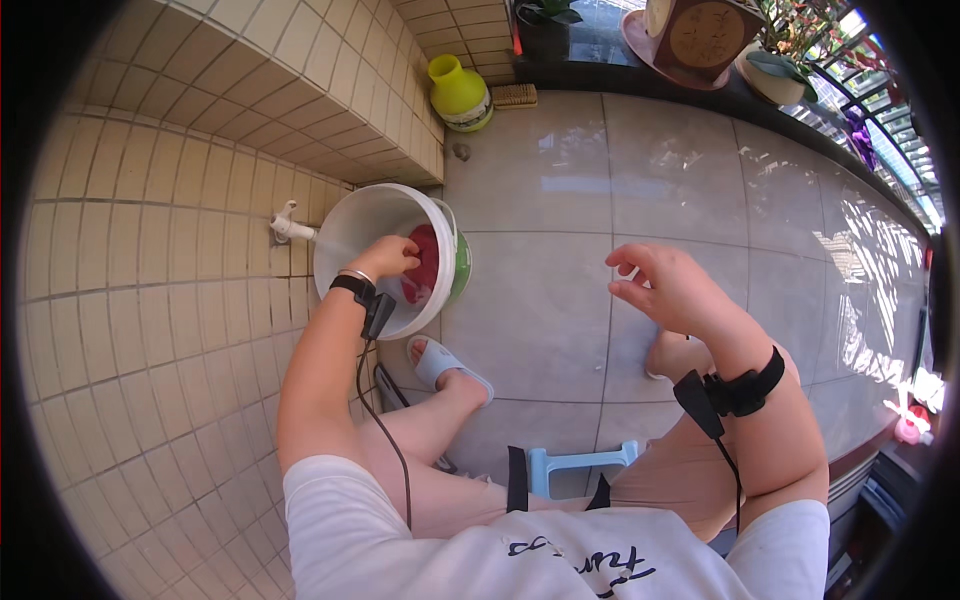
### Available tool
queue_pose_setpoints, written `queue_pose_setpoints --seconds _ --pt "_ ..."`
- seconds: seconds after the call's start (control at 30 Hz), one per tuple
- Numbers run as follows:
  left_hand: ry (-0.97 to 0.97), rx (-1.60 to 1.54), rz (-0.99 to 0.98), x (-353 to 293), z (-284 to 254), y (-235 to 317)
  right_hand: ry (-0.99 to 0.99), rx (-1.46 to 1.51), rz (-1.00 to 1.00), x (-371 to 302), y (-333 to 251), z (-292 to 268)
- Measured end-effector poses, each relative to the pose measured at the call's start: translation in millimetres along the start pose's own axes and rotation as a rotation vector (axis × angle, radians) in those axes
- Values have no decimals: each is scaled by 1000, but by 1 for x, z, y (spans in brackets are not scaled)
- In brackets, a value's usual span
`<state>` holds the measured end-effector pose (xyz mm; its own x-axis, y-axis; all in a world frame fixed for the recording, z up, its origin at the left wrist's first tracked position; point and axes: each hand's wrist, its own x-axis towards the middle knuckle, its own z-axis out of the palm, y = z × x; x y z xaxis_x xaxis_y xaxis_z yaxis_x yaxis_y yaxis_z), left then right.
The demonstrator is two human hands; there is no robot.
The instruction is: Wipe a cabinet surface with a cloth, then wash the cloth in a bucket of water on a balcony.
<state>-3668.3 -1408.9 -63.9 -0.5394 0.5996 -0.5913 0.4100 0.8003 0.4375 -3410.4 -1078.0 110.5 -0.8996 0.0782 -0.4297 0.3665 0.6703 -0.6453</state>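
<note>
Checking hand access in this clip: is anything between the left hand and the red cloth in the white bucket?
Nothing visible. The left hand is already inside the white bucket, on the red cloth. The wall tap sits outside the rim, behind the hand. The right hand hangs empty over the floor tiles.

Left hand on red cloth in white bucket (right hand raised, empty).

Bucket at 10 o'clock against the wall, person seated at 6.

Tap on wall just left of bucket; cloth inside bucket, left hand on it. Basin touching bucket's right side. Right hand at 3 o'clock, over bare floor. Jug and brush at 12, far end. Stool under person.
</note>
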Motion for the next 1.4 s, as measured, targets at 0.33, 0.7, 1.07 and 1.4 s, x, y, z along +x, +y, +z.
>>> queue_pose_setpoints --seconds 0.33,0.7,1.07,1.4 --pt "-192 482 238 90 69 -69 54 -36 88 8 15 -10" --pt "-642 277 103 13 105 -40 72 1 121 2 27 -13" --pt "16 -125 -75 -100 -35 66 31 -122 -56 8 10 2" --pt "686 -335 -92 -233 -121 140 -24 -90 -319 6 -18 30"
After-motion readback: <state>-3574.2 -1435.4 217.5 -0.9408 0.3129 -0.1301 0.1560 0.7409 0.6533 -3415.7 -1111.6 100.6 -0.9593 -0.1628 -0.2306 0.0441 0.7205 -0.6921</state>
